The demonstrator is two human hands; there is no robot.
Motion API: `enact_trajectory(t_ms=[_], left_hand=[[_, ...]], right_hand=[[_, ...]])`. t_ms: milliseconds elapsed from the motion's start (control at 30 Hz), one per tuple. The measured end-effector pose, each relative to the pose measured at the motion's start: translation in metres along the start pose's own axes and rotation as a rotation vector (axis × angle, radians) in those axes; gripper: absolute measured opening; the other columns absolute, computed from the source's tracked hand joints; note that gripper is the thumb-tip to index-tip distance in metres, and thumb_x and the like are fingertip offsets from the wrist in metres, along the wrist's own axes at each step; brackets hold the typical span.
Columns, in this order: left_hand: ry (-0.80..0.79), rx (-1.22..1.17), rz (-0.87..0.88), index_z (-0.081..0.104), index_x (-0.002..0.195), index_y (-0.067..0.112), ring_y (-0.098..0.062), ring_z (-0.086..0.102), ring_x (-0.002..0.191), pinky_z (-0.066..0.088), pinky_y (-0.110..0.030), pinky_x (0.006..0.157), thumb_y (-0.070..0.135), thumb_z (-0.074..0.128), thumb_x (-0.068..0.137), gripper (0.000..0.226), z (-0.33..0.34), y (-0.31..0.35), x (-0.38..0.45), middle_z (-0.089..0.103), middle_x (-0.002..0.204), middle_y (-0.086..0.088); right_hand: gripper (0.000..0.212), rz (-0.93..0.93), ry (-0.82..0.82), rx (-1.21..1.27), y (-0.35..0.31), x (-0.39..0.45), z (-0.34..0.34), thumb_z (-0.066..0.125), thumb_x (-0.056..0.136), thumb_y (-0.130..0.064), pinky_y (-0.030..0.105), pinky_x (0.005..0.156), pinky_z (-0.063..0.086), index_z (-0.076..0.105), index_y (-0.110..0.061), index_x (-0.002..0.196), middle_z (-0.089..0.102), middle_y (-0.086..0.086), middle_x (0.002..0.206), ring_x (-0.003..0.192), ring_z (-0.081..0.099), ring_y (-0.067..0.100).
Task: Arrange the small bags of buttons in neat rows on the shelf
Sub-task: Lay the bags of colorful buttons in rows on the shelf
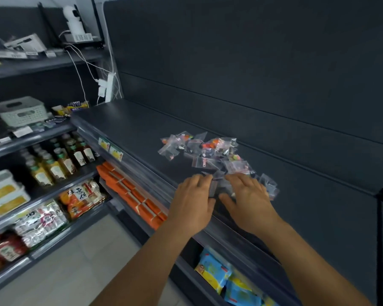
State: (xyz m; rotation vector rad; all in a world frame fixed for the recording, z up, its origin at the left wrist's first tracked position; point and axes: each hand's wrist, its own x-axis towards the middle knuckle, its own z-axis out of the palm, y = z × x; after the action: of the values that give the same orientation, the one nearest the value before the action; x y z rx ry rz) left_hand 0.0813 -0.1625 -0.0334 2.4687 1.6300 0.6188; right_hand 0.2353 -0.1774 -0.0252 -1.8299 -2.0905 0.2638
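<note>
A loose heap of small clear bags of buttons (205, 149) lies on the dark shelf (128, 127), at about 12 o'clock from both hands. The left hand (194, 200) has its grip clenched round a few bags at the heap's near edge. The right hand (250, 199) rests flat on the bags just beside it, grip released, fingers spread.

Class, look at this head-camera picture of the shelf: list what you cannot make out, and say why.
- Bags under the left hand and right hand: hidden by the fingers; the grip cannot be told.
- Buttons in the pile of bags: too small and blurred to count.
- Price tags on the shelf edge: print too small.
- Blue packets below: cut off by the bottom edge.
</note>
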Motion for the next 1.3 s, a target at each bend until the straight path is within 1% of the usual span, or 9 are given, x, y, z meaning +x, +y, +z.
enact_trajectory(t_ms=[367,533,667,733,800,900,1067,1167,1300], left_hand=[[-0.062,0.095,-0.069,0.016,0.150,0.019,-0.022,0.019,0.142,0.020,-0.036,0.115,0.034,0.049,0.095,0.066,0.010,-0.104,0.126,0.021,0.155,-0.005],[-0.217,0.160,-0.181,0.008,0.151,0.019,-0.025,0.003,0.146,0.012,-0.044,0.116,0.038,0.036,0.099,0.062,0.018,-0.147,0.162,0.004,0.159,-0.006],[-0.200,0.141,-0.102,0.038,0.140,0.018,-0.021,0.032,0.135,0.022,-0.038,0.110,0.038,0.032,0.100,0.046,0.021,-0.167,0.173,0.040,0.145,-0.004],[-0.123,0.072,-0.031,0.058,0.115,0.016,-0.022,0.053,0.108,0.036,-0.039,0.098,0.033,0.034,0.099,0.033,0.017,-0.173,0.176,0.061,0.116,-0.005],[-0.032,-0.049,-0.027,0.061,0.105,0.012,-0.023,0.056,0.095,0.045,-0.041,0.087,0.028,0.037,0.099,0.029,0.013,-0.181,0.180,0.062,0.103,-0.007],[0.049,-0.118,-0.157,0.054,0.124,0.014,-0.023,0.047,0.110,0.043,-0.036,0.091,0.029,0.042,0.098,0.032,0.012,-0.198,0.195,0.052,0.120,-0.008],[-0.074,-0.003,-0.213,0.038,0.141,0.010,-0.027,0.035,0.123,0.035,-0.036,0.100,0.034,0.042,0.098,0.050,0.019,-0.228,0.220,0.043,0.134,-0.010],[-0.095,-0.012,-0.164,0.049,0.132,0.011,-0.026,0.040,0.116,0.038,-0.034,0.093,0.035,0.050,0.094,0.045,0.022,-0.236,0.229,0.050,0.122,-0.009],[-0.125,-0.132,-0.204,0.065,0.100,0.012,-0.026,0.055,0.097,0.047,-0.035,0.079,0.034,0.060,0.089,0.026,0.018,-0.243,0.236,0.063,0.097,-0.007]], right_hand=[[0.062,-0.024,-0.126,-0.020,-0.008,0.161,0.036,0.034,0.098,-0.040,0.043,0.118,0.009,0.005,-0.025,0.151,0.006,-0.004,0.159,0.145,0.005,0.018],[0.061,-0.073,-0.236,-0.052,-0.019,0.218,0.059,0.032,0.099,-0.037,0.043,0.117,0.003,0.001,-0.028,0.150,0.001,-0.003,0.159,0.145,0.002,0.020],[0.053,-0.084,-0.282,-0.078,-0.019,0.248,0.071,0.033,0.098,-0.037,0.044,0.115,0.014,0.020,-0.023,0.148,0.024,0.000,0.154,0.142,0.017,0.021],[0.037,-0.095,-0.207,-0.132,-0.020,0.257,0.070,0.036,0.096,-0.038,0.041,0.105,0.031,0.053,-0.018,0.123,0.053,0.007,0.129,0.125,0.043,0.027],[0.031,-0.067,-0.098,-0.154,-0.026,0.264,0.068,0.038,0.095,-0.036,0.037,0.091,0.040,0.063,-0.017,0.095,0.065,0.008,0.104,0.103,0.057,0.029],[0.029,0.032,0.012,-0.064,-0.033,0.279,0.070,0.042,0.094,-0.035,0.035,0.085,0.042,0.065,-0.017,0.094,0.067,0.010,0.101,0.097,0.059,0.031],[0.032,0.118,0.015,-0.076,-0.045,0.309,0.088,0.044,0.095,-0.027,0.034,0.099,0.036,0.054,-0.014,0.123,0.058,0.007,0.126,0.118,0.045,0.029],[0.040,0.245,-0.041,-0.135,-0.050,0.325,0.095,0.047,0.095,-0.029,0.036,0.100,0.035,0.046,-0.014,0.132,0.055,0.011,0.129,0.121,0.043,0.031],[0.034,0.454,-0.079,-0.096,-0.051,0.341,0.098,0.058,0.086,-0.022,0.034,0.090,0.043,0.053,-0.008,0.117,0.058,0.014,0.120,0.115,0.052,0.033]])
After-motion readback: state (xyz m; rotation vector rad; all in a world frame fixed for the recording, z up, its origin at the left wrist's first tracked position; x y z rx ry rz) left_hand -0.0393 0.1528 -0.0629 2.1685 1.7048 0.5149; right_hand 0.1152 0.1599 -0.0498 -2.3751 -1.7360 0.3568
